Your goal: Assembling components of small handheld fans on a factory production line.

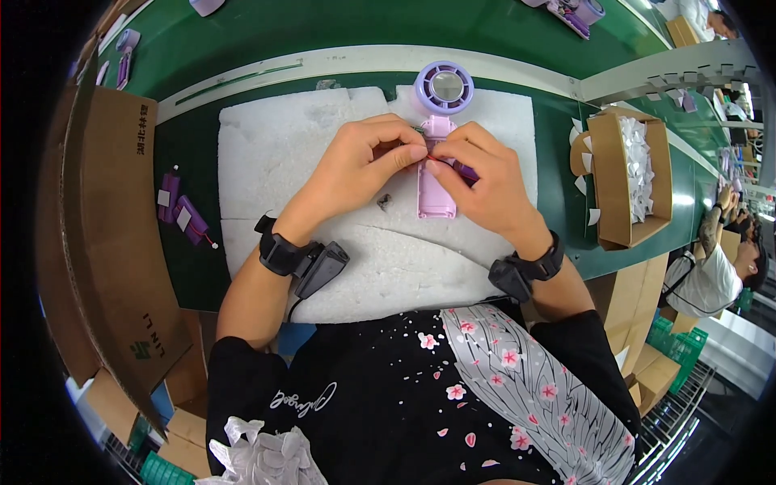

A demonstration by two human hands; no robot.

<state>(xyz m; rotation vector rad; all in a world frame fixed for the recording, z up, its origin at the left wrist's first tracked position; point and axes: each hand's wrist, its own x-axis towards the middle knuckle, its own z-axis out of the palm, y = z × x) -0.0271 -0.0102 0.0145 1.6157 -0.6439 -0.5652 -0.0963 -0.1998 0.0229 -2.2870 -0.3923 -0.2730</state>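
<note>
A small handheld fan lies on a white foam sheet [271,153], with its round purple head [444,87] away from me and its open pink handle shell [436,198] toward me. Over the shell my left hand [364,166] and my right hand [485,178] meet at their fingertips. Both are closed in a pinch around a thin red wire [432,158]; the exact grip of the left fingers is partly hidden. A dark purple battery [466,170] shows under my right hand's fingers. Left of the shell rests a small dark part [384,202], too small to name.
Two purple batteries [191,218] with white labels lie on the green table at left, beside a tall cardboard box [121,218]. At right stands a carton [610,178] of small white pieces. A metal rail [364,58] crosses behind the foam. Another person [703,279] sits far right.
</note>
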